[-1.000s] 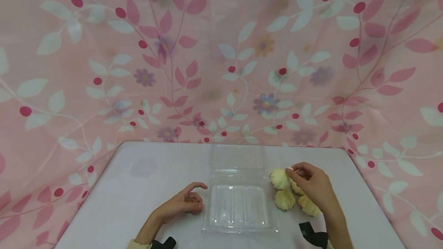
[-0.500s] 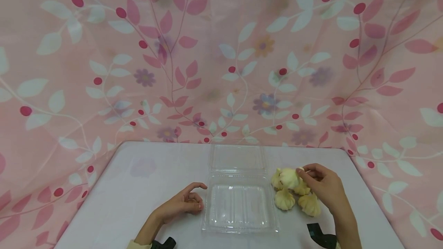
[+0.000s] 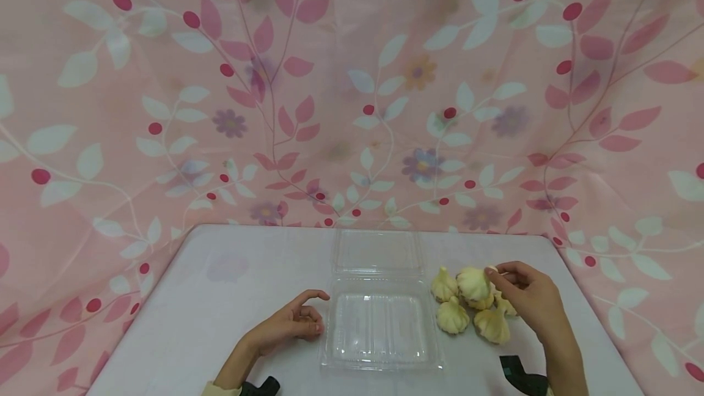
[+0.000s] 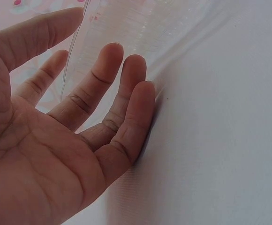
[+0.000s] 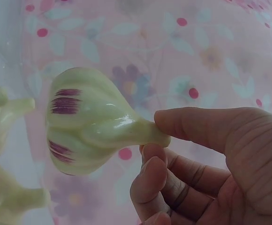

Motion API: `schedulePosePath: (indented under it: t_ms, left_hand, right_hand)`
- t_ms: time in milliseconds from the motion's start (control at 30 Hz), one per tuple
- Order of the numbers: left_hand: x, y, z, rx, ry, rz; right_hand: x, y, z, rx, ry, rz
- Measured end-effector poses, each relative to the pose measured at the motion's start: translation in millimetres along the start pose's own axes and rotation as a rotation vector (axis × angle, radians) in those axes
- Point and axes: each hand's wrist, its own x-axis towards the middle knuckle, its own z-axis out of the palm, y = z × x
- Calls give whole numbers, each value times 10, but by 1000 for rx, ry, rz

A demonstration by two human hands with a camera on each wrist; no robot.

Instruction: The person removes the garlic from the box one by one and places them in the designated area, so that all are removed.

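My right hand (image 3: 530, 298) pinches a garlic bulb (image 5: 91, 122) by its stem between thumb and fingertips. The bulb is pale with purple streaks, and in the head view it hangs over a group of other bulbs. Among these, one garlic bulb (image 3: 453, 316) lies at the front left of the group and another bulb (image 3: 492, 326) at the front right; some are partly hidden behind the held one. My left hand (image 3: 291, 319) rests with relaxed fingers at the left side of a clear plastic clamshell box (image 3: 379, 362); its fingers (image 4: 110, 65) overlap the box's edge in the left wrist view.
The box's lid (image 3: 378, 252) lies folded back toward the rear of the white table (image 3: 264, 261). Behind the table hangs a pink floral cloth (image 3: 341, 109). The garlic group sits close to the box's right side.
My right hand has carried the held garlic bulb to the right, uncovering the bulb at the rear left of the group. The left hand and the box have stayed in place.
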Motion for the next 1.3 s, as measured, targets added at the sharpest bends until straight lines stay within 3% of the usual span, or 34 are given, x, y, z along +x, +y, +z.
schedulePosePath:
  t_ms: [533,833,1300]
  left_hand:
    - [15,9,-12,-11,-20,3]
    - [16,10,-5,-8,-18,5]
    - [1,31,13,-9,-25,16]
  right_hand:
    - [-2,170,-152,-46,35,49]
    - [-10,247,-227,-2,45,52]
    - [-30,405,-375,-41,71,52]
